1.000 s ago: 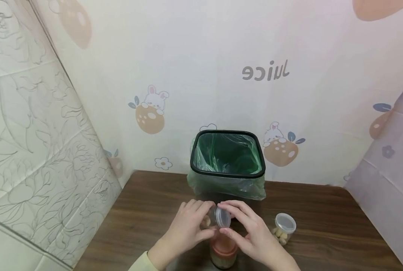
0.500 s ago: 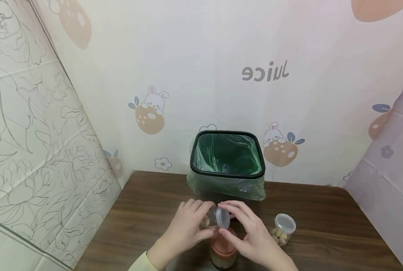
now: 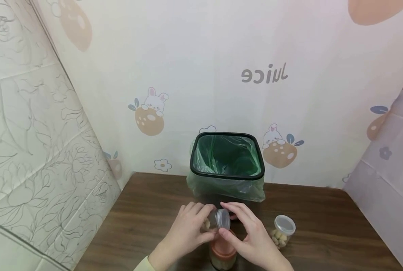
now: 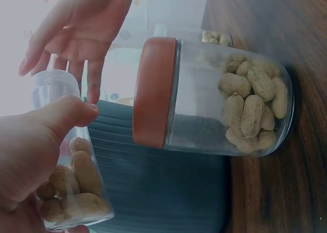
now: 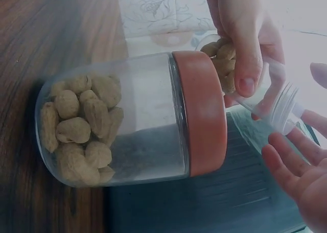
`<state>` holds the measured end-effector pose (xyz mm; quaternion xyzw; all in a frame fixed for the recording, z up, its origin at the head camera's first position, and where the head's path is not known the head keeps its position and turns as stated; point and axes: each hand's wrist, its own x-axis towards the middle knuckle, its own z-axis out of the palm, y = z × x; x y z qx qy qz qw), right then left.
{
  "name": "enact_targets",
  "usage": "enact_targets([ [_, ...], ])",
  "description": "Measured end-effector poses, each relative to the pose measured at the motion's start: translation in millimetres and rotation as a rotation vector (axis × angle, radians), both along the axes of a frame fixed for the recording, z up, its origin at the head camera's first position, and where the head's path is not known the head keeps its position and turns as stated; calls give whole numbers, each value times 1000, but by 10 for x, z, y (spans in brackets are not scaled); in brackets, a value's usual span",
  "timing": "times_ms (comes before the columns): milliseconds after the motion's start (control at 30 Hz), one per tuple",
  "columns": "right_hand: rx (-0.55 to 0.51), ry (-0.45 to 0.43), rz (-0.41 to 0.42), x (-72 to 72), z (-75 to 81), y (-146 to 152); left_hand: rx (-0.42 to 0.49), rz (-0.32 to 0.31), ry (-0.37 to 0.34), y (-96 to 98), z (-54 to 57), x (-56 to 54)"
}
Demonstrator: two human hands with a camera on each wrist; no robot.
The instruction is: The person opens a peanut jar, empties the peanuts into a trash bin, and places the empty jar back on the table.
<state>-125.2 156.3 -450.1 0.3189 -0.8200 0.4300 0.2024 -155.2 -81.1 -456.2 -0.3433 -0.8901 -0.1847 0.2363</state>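
Observation:
My left hand [image 3: 187, 229] grips a small clear plastic jar of peanuts [image 4: 79, 174], tipped sideways in the head view. Its clear lid [image 3: 223, 219] points toward my right hand [image 3: 252, 235]. That hand is spread around the lid, thumb below and index finger above, with a small gap showing in the head view. In the right wrist view its fingertips [image 5: 281, 141] lie close to the lid end; whether they touch is unclear. Beneath both hands stands a larger peanut jar [image 5: 138, 120] with an orange-red lid [image 5: 204, 113], upright on the table and partly hidden in the head view.
A second small lidded jar of peanuts [image 3: 281, 231] stands to the right on the brown wooden table [image 3: 154, 203]. Behind the hands is a bin with a black rim [image 3: 227, 176] and a green bag liner. Printed sheets cover the walls [image 3: 201, 75].
My right hand's fingers have loosened and moved slightly off the lid. The left hand keeps its hold on the small jar, and the view has tilted up slightly.

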Motion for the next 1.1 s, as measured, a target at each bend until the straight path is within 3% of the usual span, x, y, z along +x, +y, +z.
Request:
enact_targets([
  [333,-16,20,2,-22,-60,-28,-2,14,10,3,-62,9],
  [667,0,22,-12,-40,-74,-44,-24,14,5,-15,-156,-50],
  [967,7,13,-22,-70,-83,-48,-19,30,27,-15,-115,-38],
  [1100,10,-2,-65,-67,-69,-55,-11,30,25,-14,-106,-37],
])
